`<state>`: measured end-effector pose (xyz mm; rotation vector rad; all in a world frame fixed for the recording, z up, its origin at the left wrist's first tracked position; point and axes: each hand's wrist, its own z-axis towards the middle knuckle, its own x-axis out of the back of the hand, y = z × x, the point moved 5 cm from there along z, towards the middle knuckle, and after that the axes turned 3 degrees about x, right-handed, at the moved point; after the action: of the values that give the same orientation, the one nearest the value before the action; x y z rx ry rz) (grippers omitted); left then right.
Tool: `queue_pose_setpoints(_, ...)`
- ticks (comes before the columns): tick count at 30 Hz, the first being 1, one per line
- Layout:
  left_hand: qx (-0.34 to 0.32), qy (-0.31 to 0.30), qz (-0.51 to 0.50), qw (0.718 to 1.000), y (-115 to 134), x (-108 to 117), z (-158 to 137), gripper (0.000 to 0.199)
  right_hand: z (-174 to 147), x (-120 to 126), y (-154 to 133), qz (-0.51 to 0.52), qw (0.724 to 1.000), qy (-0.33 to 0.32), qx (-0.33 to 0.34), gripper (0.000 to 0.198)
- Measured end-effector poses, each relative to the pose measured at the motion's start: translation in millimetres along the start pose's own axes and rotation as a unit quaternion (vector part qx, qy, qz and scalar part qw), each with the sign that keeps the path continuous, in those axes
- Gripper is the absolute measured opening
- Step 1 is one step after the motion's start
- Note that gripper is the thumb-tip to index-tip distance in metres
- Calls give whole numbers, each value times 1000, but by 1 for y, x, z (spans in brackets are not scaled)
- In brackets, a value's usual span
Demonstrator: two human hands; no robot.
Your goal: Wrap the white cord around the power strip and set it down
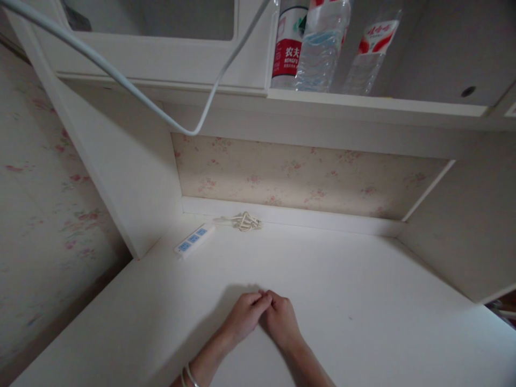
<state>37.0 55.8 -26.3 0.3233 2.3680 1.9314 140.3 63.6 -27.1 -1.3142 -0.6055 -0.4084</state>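
My left hand and my right hand rest on the white desktop, meeting at the fingers in front of me. Both are closed, with the fingers curled in and the thumbs side by side. No object shows in either one, though the palms are hidden. Pale bangles circle my left wrist. Beyond my hands, to the left, lies a white power strip with blue socket faces. Its bundled white cord is by the back edge of the desk.
Overhead, a shelf holds a red-and-white labelled Nongfu bottle, a clear water bottle and another clear bottle. A white cable hangs in a loop before the cabinet. Side panels flank the desk.
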Motion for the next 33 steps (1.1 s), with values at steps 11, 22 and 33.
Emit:
queue_pose_setpoints(11, -2, -4, -3, 1000, 0, 0, 1, 42, 1, -1, 2, 9, 1000, 7, 3, 35)
queue_pose_setpoints(22, 0, -2, -11, 1000, 2, 0, -1, 43, 2, 0, -1, 9, 1000, 4, 6, 34)
queue_pose_setpoints(33, 34, -18, -64, 997, -5, 1, 2, 43, 1, -1, 0, 13, 1000, 1, 2, 35)
